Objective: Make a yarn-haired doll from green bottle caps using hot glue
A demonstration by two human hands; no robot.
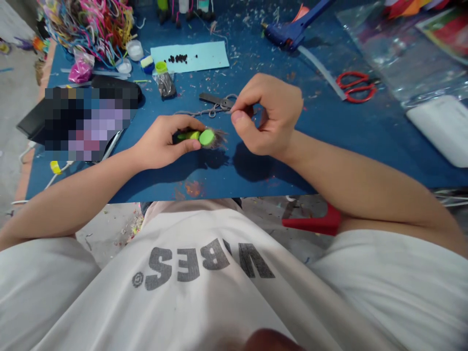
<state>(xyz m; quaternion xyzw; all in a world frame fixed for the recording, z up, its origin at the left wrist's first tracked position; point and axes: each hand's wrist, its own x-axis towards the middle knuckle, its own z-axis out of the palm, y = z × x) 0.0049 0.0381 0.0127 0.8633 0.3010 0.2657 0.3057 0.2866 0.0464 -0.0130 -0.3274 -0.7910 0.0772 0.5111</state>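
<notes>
My left hand (166,141) grips a small bright green figure (207,138) with a round flat end and a tuft of fine brown-grey fibres sticking out to the right. To the right and slightly higher, my right hand (268,114) is closed in a pinch, thumb against forefinger. What sits between those fingertips is too small to make out. A looped grey cord (212,111) lies on the table just behind both hands and reaches close to the right fingertips. Beside the cord lies a flat dark strip (210,99), partly hidden by the right hand.
On the blue table (146,183) stand a light blue card (212,56) with black beads, a small bag of dark material (166,87), and a tangled yarn pile (91,29). A blue glue gun (288,34), red-handled scissors (356,87) and a white block (444,129) lie rightward.
</notes>
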